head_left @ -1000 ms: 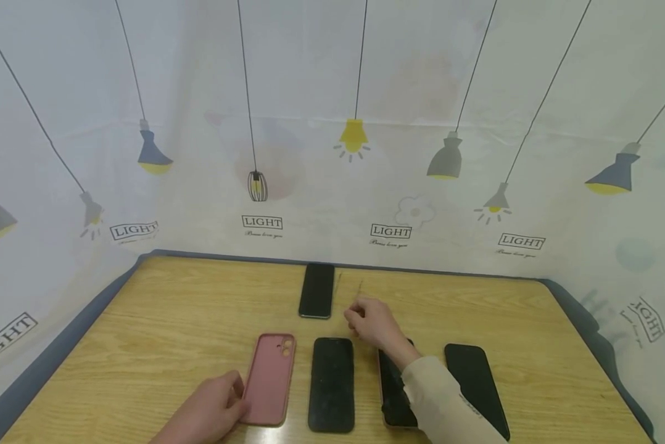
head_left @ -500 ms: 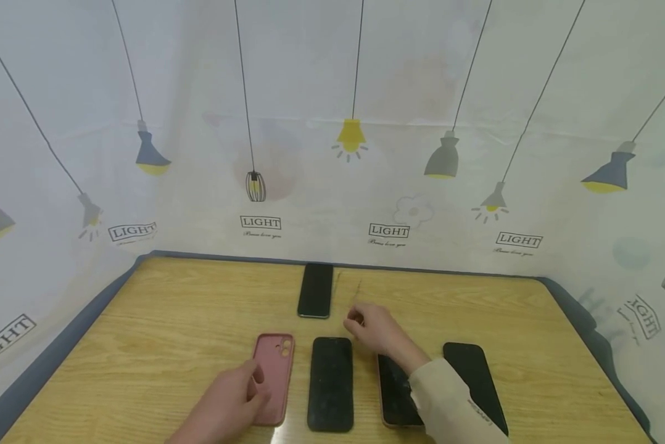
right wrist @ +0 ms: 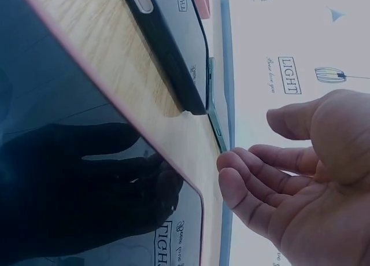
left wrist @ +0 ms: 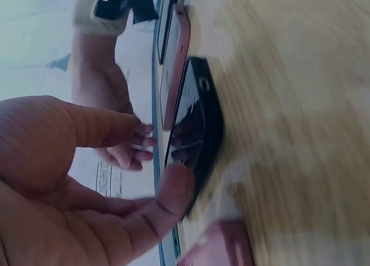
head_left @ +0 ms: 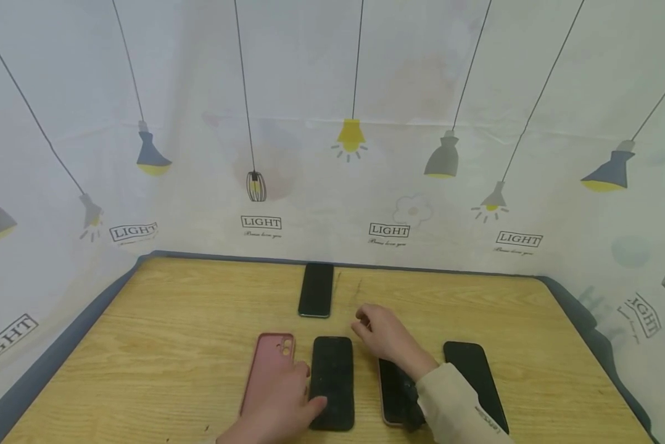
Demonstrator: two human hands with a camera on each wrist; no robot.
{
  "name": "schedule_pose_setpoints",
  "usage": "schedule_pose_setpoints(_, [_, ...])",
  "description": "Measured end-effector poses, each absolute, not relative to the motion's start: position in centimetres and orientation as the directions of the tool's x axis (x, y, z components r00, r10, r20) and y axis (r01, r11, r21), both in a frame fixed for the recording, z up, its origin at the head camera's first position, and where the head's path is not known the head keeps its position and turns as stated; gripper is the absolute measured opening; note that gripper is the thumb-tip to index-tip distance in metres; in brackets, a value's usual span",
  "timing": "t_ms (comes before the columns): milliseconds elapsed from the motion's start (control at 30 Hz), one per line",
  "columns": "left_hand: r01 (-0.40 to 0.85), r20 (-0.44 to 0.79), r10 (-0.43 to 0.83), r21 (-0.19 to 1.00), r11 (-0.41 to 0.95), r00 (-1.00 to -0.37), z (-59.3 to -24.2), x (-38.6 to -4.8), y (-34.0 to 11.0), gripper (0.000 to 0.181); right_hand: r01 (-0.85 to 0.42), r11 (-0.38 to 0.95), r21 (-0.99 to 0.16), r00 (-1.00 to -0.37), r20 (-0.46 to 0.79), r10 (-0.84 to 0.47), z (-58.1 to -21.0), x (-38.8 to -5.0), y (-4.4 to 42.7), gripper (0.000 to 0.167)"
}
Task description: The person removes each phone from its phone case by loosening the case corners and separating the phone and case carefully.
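My left hand [head_left: 279, 398] reaches over the lower part of a pink phone case [head_left: 267, 357], its fingers beside the left edge of a black phone [head_left: 332, 376]. In the left wrist view, a gap separates the thumb from the fingers of this hand [left wrist: 75, 196], and one fingertip overlaps the edge of the black phone [left wrist: 211, 127]; contact is unclear. My right hand [head_left: 387, 333] hovers with loosely curled, empty fingers beyond a pink-edged phone [head_left: 393, 391]. In the right wrist view the hand [right wrist: 306, 179] holds nothing, and the pink-edged phone [right wrist: 69, 104] shows its reflection.
A dark phone [head_left: 316, 290] lies near the far table edge, and another black phone [head_left: 479, 379] lies at the right. Behind the wooden table [head_left: 199, 296] hangs a pale curtain [head_left: 310, 160] printed with lamps.
My left hand has left the pink case's left edge and moved right across it to the middle black phone. My right hand has shifted slightly right and towards me.
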State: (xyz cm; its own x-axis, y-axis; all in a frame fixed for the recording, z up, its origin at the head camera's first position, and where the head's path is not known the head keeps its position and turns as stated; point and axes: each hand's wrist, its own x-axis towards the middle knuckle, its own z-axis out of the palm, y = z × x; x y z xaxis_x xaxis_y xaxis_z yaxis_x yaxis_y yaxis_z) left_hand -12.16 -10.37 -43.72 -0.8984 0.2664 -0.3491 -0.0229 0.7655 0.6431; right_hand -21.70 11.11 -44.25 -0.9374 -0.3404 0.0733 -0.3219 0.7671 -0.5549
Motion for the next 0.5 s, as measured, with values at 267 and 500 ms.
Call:
schedule_pose_setpoints(267, [-0.101, -0.409, 0.149, 0.530, 0.842, -0.900, -44.6, -12.2, -7.8, 0.078, -0.346, 0.753, -0.560, -0.930, 0.099, -0.353, -44.8, -21.9, 11.6, 0.011])
schedule_pose_setpoints(500, [-0.160, -0.438, 0.044, 0.419, 0.894, -0.898, -45.3, -12.5, -5.8, 0.083, -0.323, 0.760, -0.564, -0.937, 0.080, -0.339, -45.0, -21.8, 12.0, 0.011])
